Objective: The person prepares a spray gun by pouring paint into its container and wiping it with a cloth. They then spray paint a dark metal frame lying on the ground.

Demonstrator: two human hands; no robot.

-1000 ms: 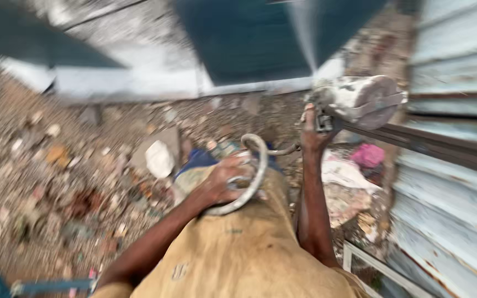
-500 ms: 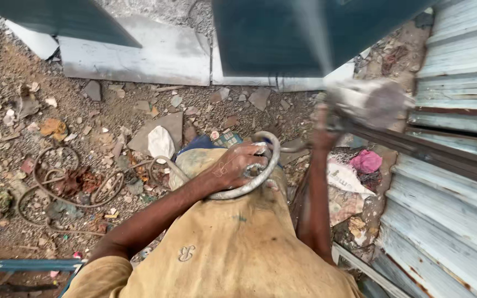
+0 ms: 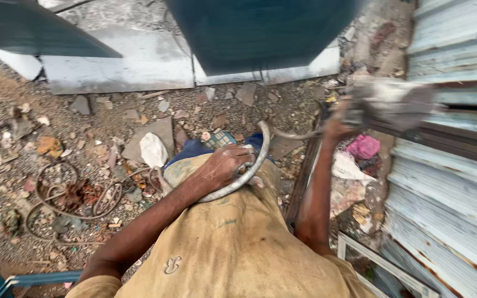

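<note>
My left hand (image 3: 223, 165) is closed around a thick grey hose (image 3: 252, 165) that curves up in a loop over my knee and runs to the right. My right hand (image 3: 335, 124) is raised at the right and grips a dusty grey power tool (image 3: 390, 104), blurred by motion, held against the dark metal rail (image 3: 443, 144) of a corrugated sheet wall. My tan shirt (image 3: 233, 248) fills the lower middle of the view.
Corrugated metal sheeting (image 3: 448, 209) lines the right side. The gravel ground (image 3: 56, 143) holds stone chips, coils of rusty wire (image 3: 64, 193), a white rag (image 3: 153, 149) and a pink rag (image 3: 362, 146). Grey slabs (image 3: 117, 66) and dark panels lie ahead.
The view has tilted down and to the left, showing more ground and wire. Both hands keep their hold; the tool stays against the rail.
</note>
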